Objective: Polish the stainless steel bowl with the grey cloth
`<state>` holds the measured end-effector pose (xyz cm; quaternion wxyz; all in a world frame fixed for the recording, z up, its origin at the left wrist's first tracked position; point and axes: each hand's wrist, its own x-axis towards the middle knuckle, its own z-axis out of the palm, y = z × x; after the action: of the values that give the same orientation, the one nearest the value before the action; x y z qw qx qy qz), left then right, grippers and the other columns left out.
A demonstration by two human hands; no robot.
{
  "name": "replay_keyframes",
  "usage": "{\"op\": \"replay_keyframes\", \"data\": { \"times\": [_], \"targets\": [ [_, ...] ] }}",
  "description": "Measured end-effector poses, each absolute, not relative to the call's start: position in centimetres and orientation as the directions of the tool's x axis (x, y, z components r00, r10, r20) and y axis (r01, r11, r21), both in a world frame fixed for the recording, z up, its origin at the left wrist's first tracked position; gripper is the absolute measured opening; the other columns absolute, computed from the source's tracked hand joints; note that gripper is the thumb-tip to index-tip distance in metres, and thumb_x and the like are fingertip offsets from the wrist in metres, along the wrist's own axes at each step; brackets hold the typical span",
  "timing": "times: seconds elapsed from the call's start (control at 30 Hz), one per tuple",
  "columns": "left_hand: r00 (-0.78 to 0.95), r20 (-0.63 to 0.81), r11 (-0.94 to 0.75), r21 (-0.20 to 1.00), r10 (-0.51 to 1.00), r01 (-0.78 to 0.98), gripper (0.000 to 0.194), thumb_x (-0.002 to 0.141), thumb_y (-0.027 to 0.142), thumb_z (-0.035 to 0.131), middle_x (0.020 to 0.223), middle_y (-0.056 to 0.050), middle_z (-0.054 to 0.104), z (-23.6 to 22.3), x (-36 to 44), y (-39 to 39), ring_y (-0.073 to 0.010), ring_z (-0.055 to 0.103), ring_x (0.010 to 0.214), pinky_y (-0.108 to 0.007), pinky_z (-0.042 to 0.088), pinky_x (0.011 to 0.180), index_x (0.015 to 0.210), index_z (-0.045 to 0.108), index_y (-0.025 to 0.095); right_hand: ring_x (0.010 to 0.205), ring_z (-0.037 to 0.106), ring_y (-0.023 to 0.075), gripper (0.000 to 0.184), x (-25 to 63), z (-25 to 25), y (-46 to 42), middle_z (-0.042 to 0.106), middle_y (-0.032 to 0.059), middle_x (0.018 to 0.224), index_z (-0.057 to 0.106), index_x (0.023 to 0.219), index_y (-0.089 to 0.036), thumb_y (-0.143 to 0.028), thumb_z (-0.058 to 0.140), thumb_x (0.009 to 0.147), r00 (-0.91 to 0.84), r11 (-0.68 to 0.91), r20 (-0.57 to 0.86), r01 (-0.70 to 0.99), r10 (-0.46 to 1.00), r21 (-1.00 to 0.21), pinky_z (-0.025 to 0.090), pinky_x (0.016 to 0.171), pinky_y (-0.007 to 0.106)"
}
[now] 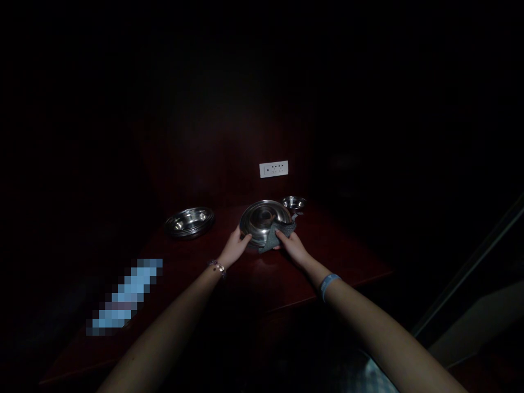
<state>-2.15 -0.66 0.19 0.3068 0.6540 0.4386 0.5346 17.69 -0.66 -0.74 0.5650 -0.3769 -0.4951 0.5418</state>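
Where the surface ends nearest the wearer: the left arm and right arm reach in over its edge, converging ahead.
Wristwear: a bracelet on the left arm, a blue band on the right.
Pixelated patch: pale blue, slanting over the surface left of the left arm; what it covers, I cannot tell.
Left hand: at the plate's near left rim, thumb over the edge; its grip is narrow, closed on the rim, fingers mostly hidden.
Right hand: at the near right rim, thumb pressing the cloth; its grip pinches cloth and rim together.
Cloth: grey, bunched over the plate's near right part, one loose corner trailing toward the bowl.
Plate: between the two hands and just beyond them, each about equally near; round, so without a long axis, its shiny face tilted toward the wearer. Whether its underside touches the surface, I cannot tell.
Stack: nested metal plates on the surface, left of the held plate and apart from it.
Bowl: small, metal, just behind the plate's right side.
Socket: white, on the dark red wall beyond.
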Motion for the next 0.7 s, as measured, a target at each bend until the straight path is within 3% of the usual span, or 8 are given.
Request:
{"op": "replay_keyframes", "data": {
  "times": [0.33, 0.7],
  "targets": [
    [0.100, 0.407, -0.419, 0.889, 0.908, 0.185, 0.045, 0.083, 0.030, 0.059, 0.127, -0.011, 0.063, -0.6, -1.2, -0.9, -0.0227, 0.054, 0.123, -0.037, 0.037, 0.110, 0.125, 0.053, 0.016, 0.068, 0.066, 0.0151, 0.021, 17.7, -0.6, -0.7, 0.073, 0.0061, 0.084, 0.066, 0.087, -0.015, -0.034, 0.070, 0.079, -0.090, 0.114, 0.141, -0.262, 0.986, -0.958, 0.059, 0.058, 0.025],
    [0.062, 0.312, -0.318, 0.937, 0.948, 0.148, 0.042, 0.077, 0.019, 0.058, 0.120, -0.011, 0.067, -0.8, -1.5, -0.3, -0.0249, 0.058, 0.118, -0.042, 0.038, 0.110, 0.119, 0.057, 0.014, 0.056, 0.062, 0.0127, 0.024, 17.6, -0.8, -0.6, 0.069, 0.0026, 0.067, 0.065, 0.079, -0.014, -0.038, 0.071, 0.077, -0.109, 0.128, 0.158, -0.239, 0.981, -0.963, 0.054, 0.052, 0.023]
  ]
}}
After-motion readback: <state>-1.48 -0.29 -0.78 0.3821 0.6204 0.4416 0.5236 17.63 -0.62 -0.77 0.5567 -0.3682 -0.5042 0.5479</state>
